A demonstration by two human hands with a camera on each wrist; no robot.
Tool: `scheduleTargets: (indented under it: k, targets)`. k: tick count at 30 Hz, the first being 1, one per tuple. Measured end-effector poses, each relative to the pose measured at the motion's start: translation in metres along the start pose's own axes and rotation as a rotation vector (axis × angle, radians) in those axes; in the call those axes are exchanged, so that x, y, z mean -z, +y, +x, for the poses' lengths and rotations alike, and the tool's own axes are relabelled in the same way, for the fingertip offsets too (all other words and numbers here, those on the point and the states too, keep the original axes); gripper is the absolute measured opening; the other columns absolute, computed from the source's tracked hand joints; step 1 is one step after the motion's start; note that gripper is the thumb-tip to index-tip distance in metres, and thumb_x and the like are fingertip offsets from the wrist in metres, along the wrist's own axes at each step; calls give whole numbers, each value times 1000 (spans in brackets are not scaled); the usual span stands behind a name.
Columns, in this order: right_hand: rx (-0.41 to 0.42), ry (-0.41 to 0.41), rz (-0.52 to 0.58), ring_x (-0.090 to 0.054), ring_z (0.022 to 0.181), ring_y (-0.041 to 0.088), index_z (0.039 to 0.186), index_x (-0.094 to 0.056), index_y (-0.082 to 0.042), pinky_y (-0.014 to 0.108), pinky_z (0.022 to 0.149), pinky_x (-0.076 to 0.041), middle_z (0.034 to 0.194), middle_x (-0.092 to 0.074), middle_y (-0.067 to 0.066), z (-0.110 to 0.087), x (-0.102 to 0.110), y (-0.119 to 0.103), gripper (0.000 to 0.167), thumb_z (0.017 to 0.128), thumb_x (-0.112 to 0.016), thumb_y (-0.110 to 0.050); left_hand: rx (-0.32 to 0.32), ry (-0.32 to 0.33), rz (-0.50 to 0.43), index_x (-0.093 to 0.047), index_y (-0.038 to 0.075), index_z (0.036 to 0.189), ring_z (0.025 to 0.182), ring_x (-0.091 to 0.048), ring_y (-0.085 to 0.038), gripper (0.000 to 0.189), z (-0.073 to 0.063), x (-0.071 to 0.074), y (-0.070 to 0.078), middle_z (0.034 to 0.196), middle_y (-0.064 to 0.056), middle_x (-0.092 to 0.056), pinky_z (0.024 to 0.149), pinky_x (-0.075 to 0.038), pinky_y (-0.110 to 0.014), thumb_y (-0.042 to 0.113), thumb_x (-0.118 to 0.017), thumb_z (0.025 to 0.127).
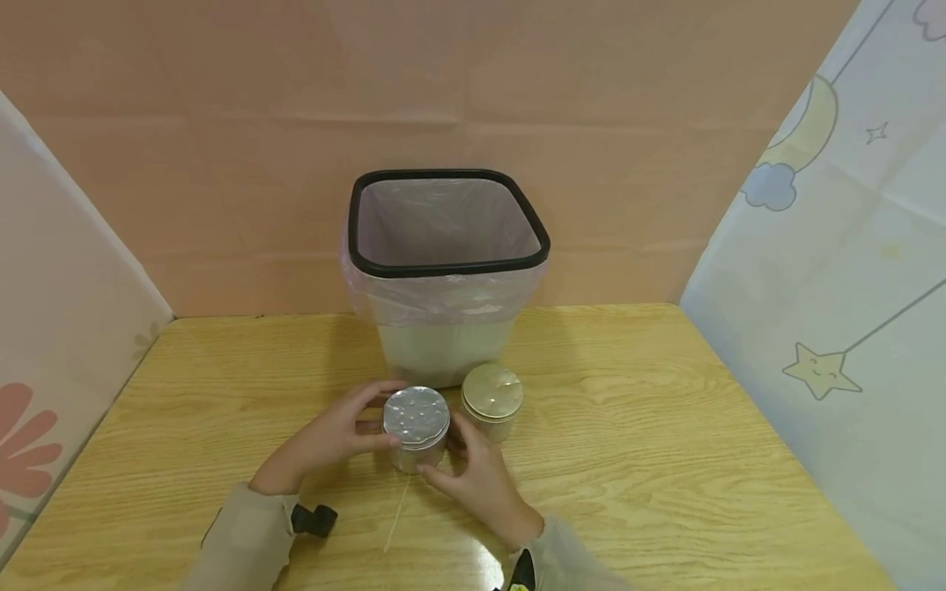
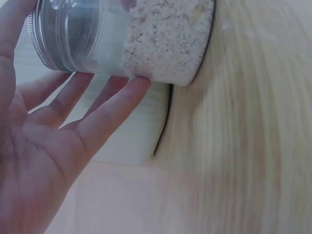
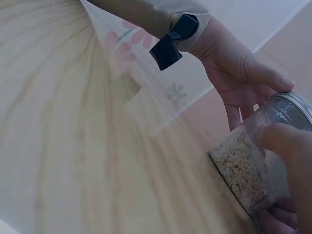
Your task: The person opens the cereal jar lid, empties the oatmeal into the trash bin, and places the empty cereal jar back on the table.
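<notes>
- The bin (image 1: 447, 349) is taken as landmark; it is stood on the wood-grain bench (image 1: 628, 427), fitted with a black rim (image 1: 451, 269) and lined with a translucent bag (image 1: 458, 300).
- The silver-lidded jar (image 1: 416, 423) is held upright just in front of the bin, slightly left of its middle; whether its base is touching the bench cannot be told.
- Its lower part is filled with pale granular material (image 3: 243, 170), seen through the clear wall.
- The jar is gripped on its left side by the left hand (image 1: 328, 439): fingers spread, tips set against the wall, thumb at the lid.
- The opposite side is gripped by the right hand (image 1: 480, 480), with thumb and fingers curved round the wall.
- The gold-lidded jar (image 1: 492, 398) is stood upright beside the bin's front right corner.
- A thin pale stick (image 1: 397, 513) is laid farther in front of the bin.
- Behind the bin, an orange-pink sheet (image 1: 473, 82) is hung.
</notes>
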State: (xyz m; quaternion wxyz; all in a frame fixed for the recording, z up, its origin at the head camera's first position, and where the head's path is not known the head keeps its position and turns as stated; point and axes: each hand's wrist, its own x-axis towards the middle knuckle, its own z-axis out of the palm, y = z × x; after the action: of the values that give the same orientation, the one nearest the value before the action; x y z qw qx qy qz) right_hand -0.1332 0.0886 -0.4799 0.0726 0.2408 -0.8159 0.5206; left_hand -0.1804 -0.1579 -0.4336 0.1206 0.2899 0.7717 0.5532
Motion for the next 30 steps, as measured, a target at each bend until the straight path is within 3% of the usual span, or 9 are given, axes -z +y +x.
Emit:
scheduleTargets:
  k: [15,20,26,30]
  targets:
    - [-47,-5,-27,-63,121,24,145,-46,-2,34,102,-53,138,-60,12,0,-1,-7,78,82,-86,-27,-24,45,-11,-48,-2,143,126,-52,-45,67,1,0,1,141,-23,-49,97,-56,-34,12,-81,86]
    - [-34,-8,-27,-63,122,26,145,-46,-2,31,101,-53,139,-59,14,0,-2,-5,78,83,-86,-24,-34,96,0,-51,0,143,125,-54,-33,63,-1,5,-2,137,-17,-57,103,-52,-39,13,-80,88]
    - [-34,-9,-25,-61,124,30,148,-42,2,27,100,-53,144,-54,19,0,-2,-5,82,82,-87,-19,-20,125,-97,-49,-6,143,118,-59,-10,62,-5,16,-8,139,-27,-53,98,-54,-27,8,-78,90]
    - [-52,-12,-8,-60,126,31,148,-42,3,26,100,-52,145,-52,21,1,-3,-5,82,82,-86,-18,2,125,-131,-50,-4,145,120,-58,-3,53,-11,28,-16,146,-28,-48,95,-53,-21,16,-68,99]
